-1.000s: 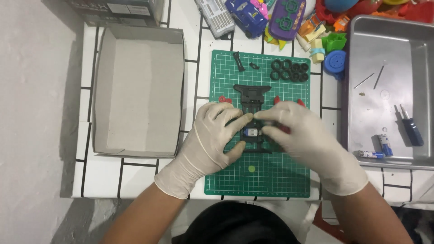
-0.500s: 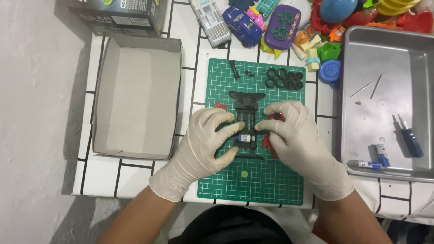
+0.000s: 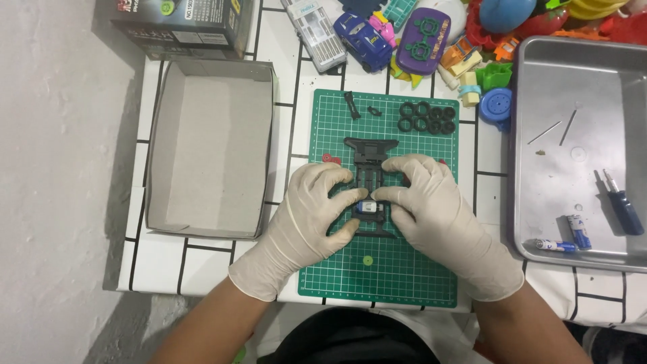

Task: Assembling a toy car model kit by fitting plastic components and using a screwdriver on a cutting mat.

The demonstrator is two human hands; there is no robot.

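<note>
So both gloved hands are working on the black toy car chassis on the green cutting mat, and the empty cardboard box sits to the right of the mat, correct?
Not quite. The cardboard box sits to the left of the green cutting mat, as the head view shows; the metal tray is on the right. The rest holds: the left hand and right hand, both gloved, are on the black toy car chassis.

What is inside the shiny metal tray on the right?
The shiny metal tray holds two thin metal rods, a small dark-handled screwdriver and two small batteries. Its right end runs out of the picture, so anything there is unseen.
</note>
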